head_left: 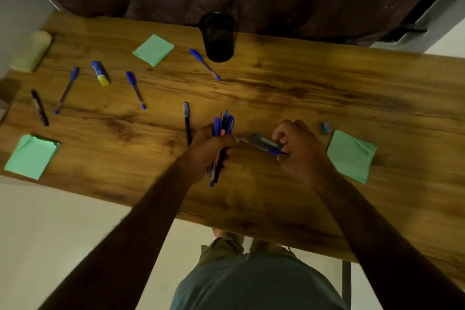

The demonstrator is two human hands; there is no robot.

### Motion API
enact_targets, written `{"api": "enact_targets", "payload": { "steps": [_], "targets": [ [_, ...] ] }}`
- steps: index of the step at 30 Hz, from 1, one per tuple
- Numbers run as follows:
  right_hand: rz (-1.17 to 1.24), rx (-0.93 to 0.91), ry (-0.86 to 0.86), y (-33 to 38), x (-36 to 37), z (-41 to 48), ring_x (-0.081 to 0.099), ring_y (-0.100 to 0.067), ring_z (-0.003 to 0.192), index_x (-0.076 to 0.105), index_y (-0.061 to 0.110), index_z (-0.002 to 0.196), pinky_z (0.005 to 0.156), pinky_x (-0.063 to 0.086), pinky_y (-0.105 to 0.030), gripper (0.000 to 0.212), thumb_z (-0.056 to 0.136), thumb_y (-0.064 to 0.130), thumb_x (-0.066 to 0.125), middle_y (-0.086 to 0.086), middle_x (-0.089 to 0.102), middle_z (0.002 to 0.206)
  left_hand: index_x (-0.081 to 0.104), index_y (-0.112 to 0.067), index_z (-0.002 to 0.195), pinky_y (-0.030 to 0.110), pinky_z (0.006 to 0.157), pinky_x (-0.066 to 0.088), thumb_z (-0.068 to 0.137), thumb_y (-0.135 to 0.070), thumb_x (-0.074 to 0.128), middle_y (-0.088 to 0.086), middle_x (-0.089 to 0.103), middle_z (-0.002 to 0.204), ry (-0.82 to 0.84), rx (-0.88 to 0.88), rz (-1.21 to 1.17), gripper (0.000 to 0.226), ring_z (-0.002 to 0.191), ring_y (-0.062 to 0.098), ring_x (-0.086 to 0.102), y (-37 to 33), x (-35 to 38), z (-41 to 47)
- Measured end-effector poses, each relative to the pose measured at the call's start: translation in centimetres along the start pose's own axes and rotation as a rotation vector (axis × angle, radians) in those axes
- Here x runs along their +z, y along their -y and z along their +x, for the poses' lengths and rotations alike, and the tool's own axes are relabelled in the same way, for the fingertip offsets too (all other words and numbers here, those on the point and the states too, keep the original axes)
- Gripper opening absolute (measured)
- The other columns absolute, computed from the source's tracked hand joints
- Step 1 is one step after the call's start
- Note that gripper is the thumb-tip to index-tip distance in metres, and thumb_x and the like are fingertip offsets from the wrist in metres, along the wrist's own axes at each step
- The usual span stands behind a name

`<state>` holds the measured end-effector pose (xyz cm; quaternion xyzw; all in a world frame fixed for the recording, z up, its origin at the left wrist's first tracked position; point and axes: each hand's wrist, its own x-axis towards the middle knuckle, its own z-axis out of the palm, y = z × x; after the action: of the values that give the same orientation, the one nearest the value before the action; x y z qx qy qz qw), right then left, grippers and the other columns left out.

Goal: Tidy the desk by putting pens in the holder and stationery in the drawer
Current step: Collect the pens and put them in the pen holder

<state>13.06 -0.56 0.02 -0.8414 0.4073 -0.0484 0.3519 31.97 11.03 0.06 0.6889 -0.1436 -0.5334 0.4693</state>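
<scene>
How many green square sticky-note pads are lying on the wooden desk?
3. One green paper pad lies far back, left of the black mesh pen holder; a second at the near left; a third right of the right hand. More may be hidden.

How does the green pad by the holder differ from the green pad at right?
The far pad lies flat with clean edges; the right pad has top sheets creased and lifted at a corner. The far pad sits at the back, left of the holder; the right pad sits nearer, beside the right hand and a blue sharpener. Both are green, squarish, untouched.
</scene>
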Motion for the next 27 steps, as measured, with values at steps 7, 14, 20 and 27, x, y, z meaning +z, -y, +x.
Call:
{"api": "enact_targets", "payload": {
  "steps": [7,14,20,27],
  "targets": [
    [0.458,-0.037,0.053,1.5,-3.1,0.8,0.068,-0.009,0.085,0.061,0.036,0.105,0.076,0.060,-0.031,0.056,0.075,-0.007,0.079,0.005,0.061,0.101,0.060,-0.009,0.098,0.030,0.046,0.044,0.088,-0.020,0.069,0.008,0.054,0.069,-0.051,0.158,-0.105,0.017,0.052,0.021,0.053,-0.9,2.4,-0.9],
    [0.625,-0.059,0.091,4.4,-3.1,3.4,0.069,-0.017,0.086,0.066,0.034,0.103,0.081,0.061,-0.040,0.048,0.074,-0.001,0.082,-0.002,0.067,0.099,0.061,-0.009,0.101,0.031,0.047,0.035,0.086,-0.015,0.074,0.016,0.047,0.071,0.207,0.249,-0.006,0.021,0.054,0.025,0.043,-1.4,2.0,-1.1],
    [0.682,0.036,-0.021,7.6,-1.1,6.8,0.067,-0.012,0.085,0.069,0.029,0.098,0.070,0.056,-0.026,0.038,0.074,0.004,0.085,-0.002,0.067,0.096,0.054,-0.007,0.130,0.022,0.062,0.049,0.094,-0.001,0.061,-0.010,0.065,0.081,0.284,0.245,0.019,0.037,0.071,0.002,0.061,-2.9,-0.8,1.5],
    [0.817,0.229,-0.095,11.3,1.1,11.2,0.072,-0.018,0.097,0.065,0.025,0.117,0.081,0.061,-0.039,0.039,0.082,0.027,0.082,0.000,0.074,0.105,0.060,-0.010,0.119,0.034,0.064,0.053,0.097,-0.010,0.060,0.010,0.064,0.083,0.334,0.328,-0.102,0.022,0.071,0.024,0.061,-7.0,-5.8,5.9]
  ]
}}
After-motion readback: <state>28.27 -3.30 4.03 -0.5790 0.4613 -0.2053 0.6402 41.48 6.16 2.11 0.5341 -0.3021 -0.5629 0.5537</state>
